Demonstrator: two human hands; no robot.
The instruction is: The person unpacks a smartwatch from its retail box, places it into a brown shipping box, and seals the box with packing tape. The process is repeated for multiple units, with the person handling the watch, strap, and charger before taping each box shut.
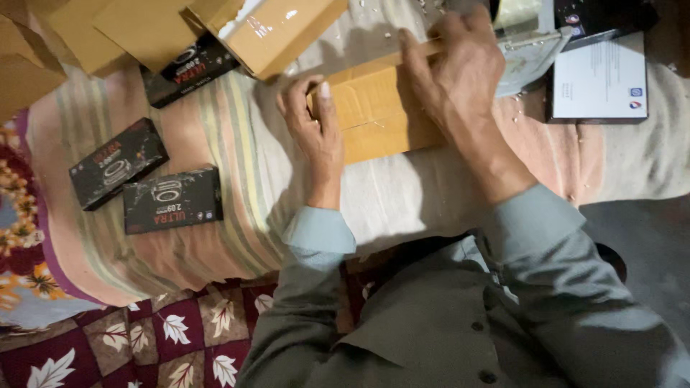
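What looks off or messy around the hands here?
Small white crumbs lie scattered on the striped cloth right of the cardboard box both hands hold. The small black boxes lie at mixed angles. Nothing looks damaged.

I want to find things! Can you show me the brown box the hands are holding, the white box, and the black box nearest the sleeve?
Brown cardboard box (pixel 374 118): head view, top face.
White box (pixel 600 79): head view, lid middle.
Black box (pixel 172 200): head view, top face.
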